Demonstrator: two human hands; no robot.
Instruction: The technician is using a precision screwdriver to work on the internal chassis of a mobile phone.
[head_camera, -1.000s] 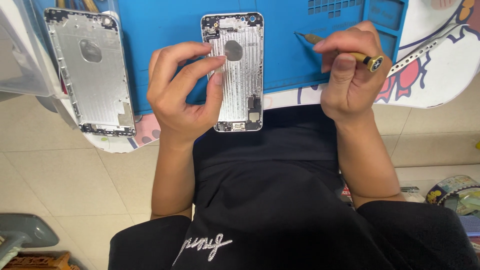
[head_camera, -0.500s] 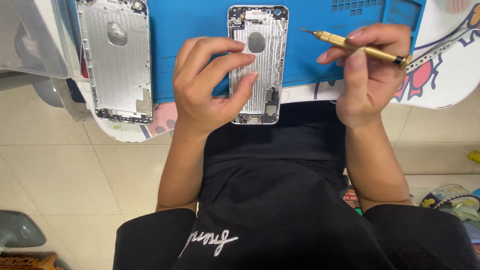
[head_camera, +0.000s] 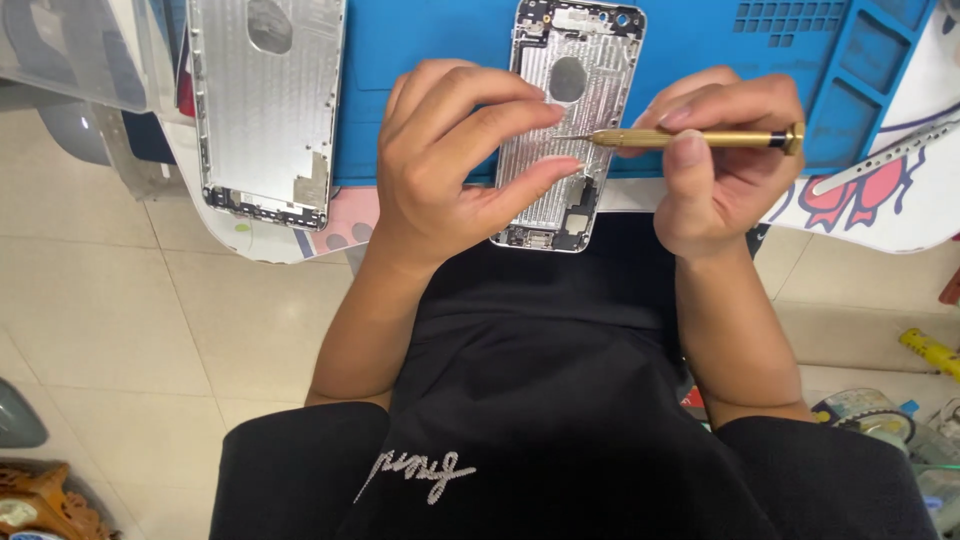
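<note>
Since half a second ago, the right hand (head_camera: 725, 160) has swung its brass screwdriver (head_camera: 695, 138) from pointing away to lying level, tip now at the middle of the phone housing (head_camera: 565, 130). Its fingers are closed around the shaft, thumb on top, likely so the tool can be twirled finely. The left hand (head_camera: 450, 165) pinches the housing's left edge, fingers curled over its inner face, apparently to steady it against the push. That silver housing lies inner side up on the blue mat (head_camera: 430, 60) at the tabletop's near edge. A second housing (head_camera: 265, 105) rests apart to the left, and tweezers (head_camera: 885, 160) lie to the right.
</note>
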